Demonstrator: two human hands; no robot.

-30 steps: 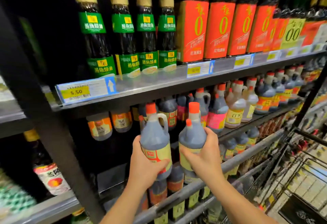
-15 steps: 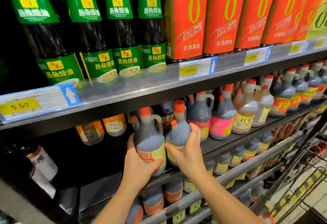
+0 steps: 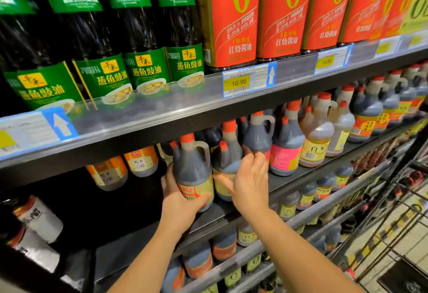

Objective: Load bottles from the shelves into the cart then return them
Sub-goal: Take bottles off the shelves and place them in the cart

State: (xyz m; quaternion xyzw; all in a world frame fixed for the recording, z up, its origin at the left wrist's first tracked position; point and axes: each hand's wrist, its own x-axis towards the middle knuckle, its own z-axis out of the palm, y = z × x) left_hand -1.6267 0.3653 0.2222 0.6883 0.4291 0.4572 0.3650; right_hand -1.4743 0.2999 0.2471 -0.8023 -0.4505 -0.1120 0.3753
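Note:
Two dark jug bottles with orange caps and yellow labels stand side by side at the front of the middle shelf (image 3: 284, 182). My left hand (image 3: 179, 196) grips the left bottle (image 3: 192, 167) low on its body, fingers around its left side and base. My right hand (image 3: 249, 179) is wrapped around the right bottle (image 3: 228, 156), thumb across the label and fingers curled behind it. Both bottles sit under the upper shelf edge, next to a pink-labelled jug (image 3: 286, 151).
Tall green-labelled bottles (image 3: 141, 45) and red-labelled bottles (image 3: 234, 17) fill the upper shelf (image 3: 185, 109) just above my hands. More jugs run along the middle shelf to the right. The wire cart (image 3: 393, 234) is at the lower right. Lower shelves hold smaller bottles.
Both hands carried the two jug bottles forward from in front of the shelf rail into the middle shelf. The view moved closer to the shelves.

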